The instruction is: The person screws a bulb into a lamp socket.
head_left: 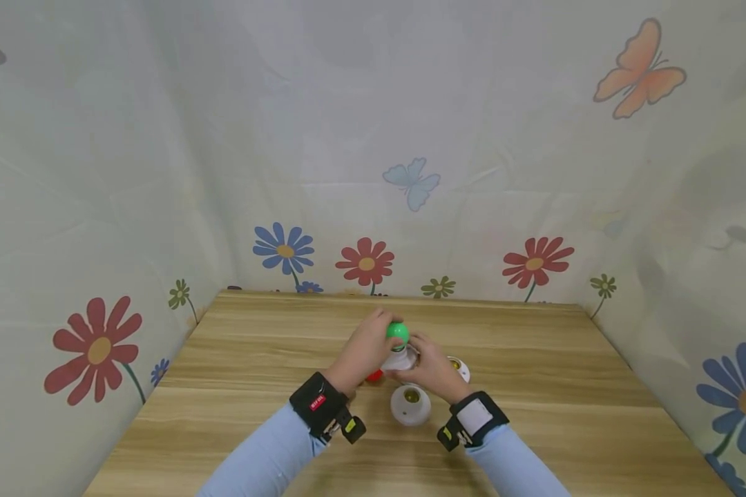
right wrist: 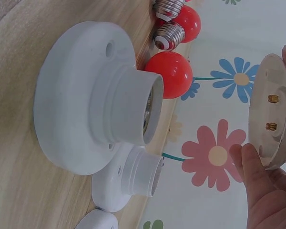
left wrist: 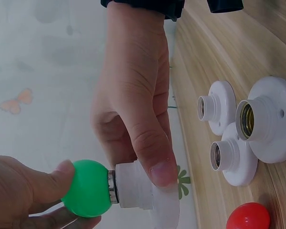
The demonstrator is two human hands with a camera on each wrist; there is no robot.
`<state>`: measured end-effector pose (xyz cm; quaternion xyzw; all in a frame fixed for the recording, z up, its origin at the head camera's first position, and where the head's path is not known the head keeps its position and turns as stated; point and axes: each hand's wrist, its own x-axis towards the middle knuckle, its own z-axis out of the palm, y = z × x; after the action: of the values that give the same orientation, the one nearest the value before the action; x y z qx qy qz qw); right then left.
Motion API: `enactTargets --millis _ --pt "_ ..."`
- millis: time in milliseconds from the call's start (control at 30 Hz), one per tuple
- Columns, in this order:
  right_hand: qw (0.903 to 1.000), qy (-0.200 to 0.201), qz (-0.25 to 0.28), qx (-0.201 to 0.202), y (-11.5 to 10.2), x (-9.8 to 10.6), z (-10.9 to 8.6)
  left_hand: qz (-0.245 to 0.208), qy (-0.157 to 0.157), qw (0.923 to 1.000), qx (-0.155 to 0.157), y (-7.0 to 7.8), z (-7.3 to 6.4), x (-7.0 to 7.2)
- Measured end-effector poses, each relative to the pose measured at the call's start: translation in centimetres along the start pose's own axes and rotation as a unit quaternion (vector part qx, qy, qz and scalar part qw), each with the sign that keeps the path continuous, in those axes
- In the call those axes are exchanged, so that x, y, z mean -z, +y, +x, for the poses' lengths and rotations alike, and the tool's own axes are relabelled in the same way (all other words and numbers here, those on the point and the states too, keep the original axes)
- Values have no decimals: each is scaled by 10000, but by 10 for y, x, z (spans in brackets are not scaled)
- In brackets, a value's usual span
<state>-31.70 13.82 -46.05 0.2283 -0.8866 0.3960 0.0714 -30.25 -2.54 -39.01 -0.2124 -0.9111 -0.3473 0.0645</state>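
Observation:
In the head view my left hand (head_left: 363, 348) holds a green light bulb (head_left: 398, 333) from above, fingers round its globe. My right hand (head_left: 434, 369) grips a white lamp socket (head_left: 400, 359) below it. The left wrist view shows the green bulb (left wrist: 87, 188) with its metal screw base at the mouth of the socket (left wrist: 133, 185), only a short strip of metal showing. There my right hand (left wrist: 136, 95) has its thumb across the socket's base. In the right wrist view the held socket's underside (right wrist: 269, 112) shows two brass terminals.
On the wooden table (head_left: 273, 331) stand three more white sockets; the nearest socket (head_left: 410, 406) lies just below my hands, another (head_left: 461, 373) to the right. Red bulbs (right wrist: 169, 75) lie behind the sockets in the right wrist view, some with screw bases showing. A flowered cloth (head_left: 323, 138) hangs behind.

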Motion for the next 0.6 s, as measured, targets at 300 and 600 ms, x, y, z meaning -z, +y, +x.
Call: enactTargets --millis 300,600 --pt "9996 -38 97 -271 -6 2 -2 375 385 9984 163 -2 2 -3" --pt "9987 -81 331 -386 -10 3 0 1139 734 9908 -39 -1 1 -7"
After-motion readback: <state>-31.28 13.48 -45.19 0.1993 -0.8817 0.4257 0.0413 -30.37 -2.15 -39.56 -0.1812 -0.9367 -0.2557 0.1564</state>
